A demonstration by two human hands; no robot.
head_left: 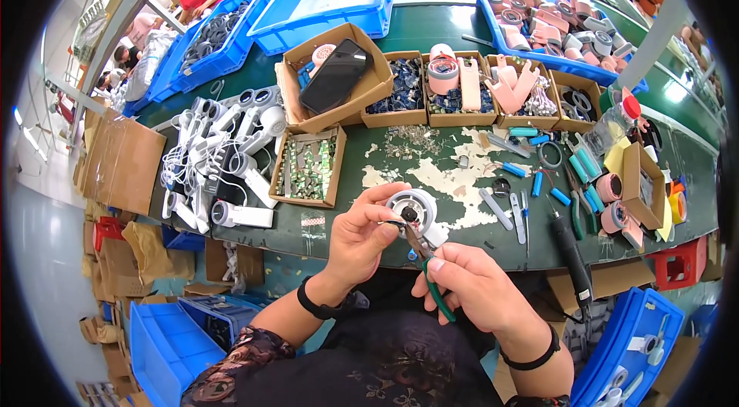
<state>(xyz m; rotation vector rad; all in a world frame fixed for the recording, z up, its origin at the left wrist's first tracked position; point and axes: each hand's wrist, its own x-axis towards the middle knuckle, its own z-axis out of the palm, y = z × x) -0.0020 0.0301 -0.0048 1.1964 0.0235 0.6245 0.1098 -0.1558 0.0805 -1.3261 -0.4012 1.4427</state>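
Observation:
My left hand [360, 231] is closed on the rim of a small white fan housing [429, 205], round with a dark centre, above the table's near edge. A thin dark piece shows by its fingertips; I cannot make out what it is. My right hand [471, 282] grips green-handled pliers [440, 301]. Their metal jaws point up and left, close to the housing's lower part and the left fingertips. Whether the jaws pinch anything cannot be seen. Both wrists wear black bands.
White handheld fans [231, 137] with cables are heaped at left. A cardboard box of small green boards [336, 176] stands beside them. At right lie an electric screwdriver [568, 257], blue battery cells [514, 170] and another pair of pliers [577, 214]. Blue bins [265, 30] line the back; people work beyond.

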